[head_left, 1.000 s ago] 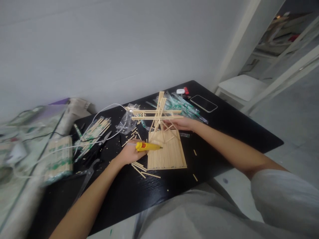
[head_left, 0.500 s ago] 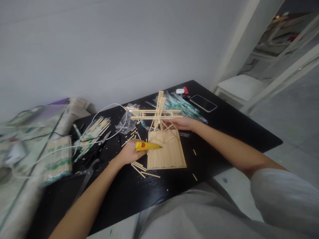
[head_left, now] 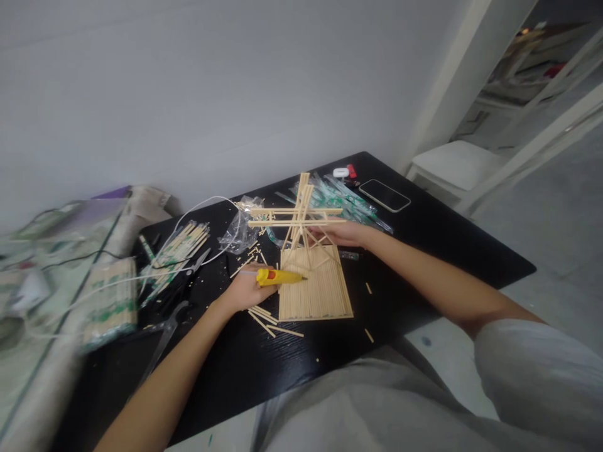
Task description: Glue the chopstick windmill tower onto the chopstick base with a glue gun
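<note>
Stock at the left of the frame includes a flat bundle of pale wooden sticks in clear, green-printed wrap [head_left: 110, 298], seemingly unused; right of it lies a loose fan of wrapped pale sticks [head_left: 183, 250]. Left of centre, the left hand [head_left: 247, 289] is wrapped around a yellow, dark-tipped glue gun [head_left: 280, 277]. Its nozzle points over a square mat of pale sticks laid side by side [head_left: 318, 298], lower centre; contact cannot be confirmed. Mat surface: judged complete. Above its far part, mid-centre, stands an open framework of crossed pale sticks [head_left: 301, 222], judged part-built, with no covering on it. Loose cut sticks [head_left: 266, 321] beside the mat's near-left corner are unfixed. The right hand [head_left: 343, 232] is at the framework's right side, fingers partly hidden; whether they pinch a stick cannot be told. Emptied-looking clear, green-printed wrappers [head_left: 346, 202] lie beyond, upper right of centre, suggesting considerable stock used.
</note>
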Demonstrator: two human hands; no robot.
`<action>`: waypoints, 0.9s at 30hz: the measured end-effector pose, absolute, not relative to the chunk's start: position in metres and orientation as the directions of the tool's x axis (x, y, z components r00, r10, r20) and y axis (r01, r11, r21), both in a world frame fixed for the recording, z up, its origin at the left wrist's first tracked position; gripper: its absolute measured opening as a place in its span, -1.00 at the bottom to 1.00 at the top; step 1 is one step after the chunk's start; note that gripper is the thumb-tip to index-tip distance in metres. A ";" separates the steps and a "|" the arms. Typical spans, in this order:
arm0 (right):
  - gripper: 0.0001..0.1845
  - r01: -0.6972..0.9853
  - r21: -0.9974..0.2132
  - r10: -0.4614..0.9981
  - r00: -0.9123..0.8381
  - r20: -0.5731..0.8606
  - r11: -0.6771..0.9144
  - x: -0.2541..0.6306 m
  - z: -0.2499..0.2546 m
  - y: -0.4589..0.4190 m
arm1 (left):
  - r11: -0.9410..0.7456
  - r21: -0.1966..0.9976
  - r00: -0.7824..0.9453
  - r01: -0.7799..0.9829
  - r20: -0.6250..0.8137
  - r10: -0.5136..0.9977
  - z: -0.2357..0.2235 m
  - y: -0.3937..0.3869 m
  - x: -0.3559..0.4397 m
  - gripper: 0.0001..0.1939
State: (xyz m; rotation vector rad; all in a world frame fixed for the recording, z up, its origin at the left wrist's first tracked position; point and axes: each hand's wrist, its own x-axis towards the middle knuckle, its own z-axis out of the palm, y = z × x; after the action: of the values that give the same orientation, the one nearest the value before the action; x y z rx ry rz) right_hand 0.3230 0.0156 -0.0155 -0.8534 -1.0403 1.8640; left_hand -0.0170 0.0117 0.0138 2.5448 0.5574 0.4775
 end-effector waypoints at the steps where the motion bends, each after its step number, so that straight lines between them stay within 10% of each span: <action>1: -0.83 -0.327 -0.888 0.886 -0.434 -0.163 -0.323 0.323 -0.015 0.016 | -0.794 0.528 0.852 0.302 0.223 0.473 0.014 0.011 -0.017 -0.71; 27: -0.83 -0.321 -0.889 0.882 -0.440 -0.166 -0.327 0.324 -0.017 0.016 | -0.797 0.511 0.838 0.324 0.237 0.492 0.009 0.013 -0.018 -0.73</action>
State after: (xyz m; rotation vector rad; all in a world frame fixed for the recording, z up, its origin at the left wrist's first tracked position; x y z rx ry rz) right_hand 0.3238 0.0163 -0.0170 -0.8550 -1.0443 1.8688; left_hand -0.0183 0.0130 0.0090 2.5570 0.6029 0.5003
